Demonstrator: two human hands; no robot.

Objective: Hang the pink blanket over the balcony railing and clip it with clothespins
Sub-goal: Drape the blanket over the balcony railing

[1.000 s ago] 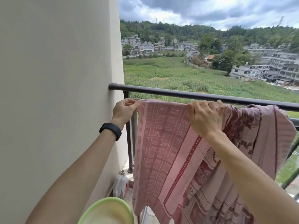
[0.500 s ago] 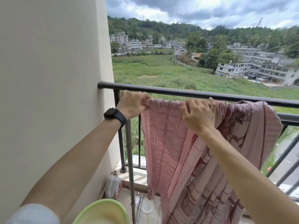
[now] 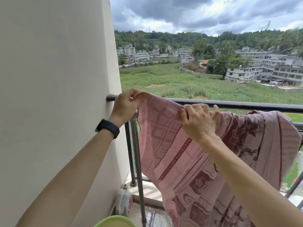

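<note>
Our left hand (image 3: 125, 106) pinches a corner of the pink blanket (image 3: 172, 153); our right hand (image 3: 199, 122) pinches its top edge. It hangs below both hands, by the balcony railing (image 3: 237, 105). It looks soft and floppy, so we should hold the top edge.

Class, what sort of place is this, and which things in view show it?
Probably an upper-floor home balcony: a railing meets the wall, fields and houses lie below, and a blanket hangs by it.
</note>
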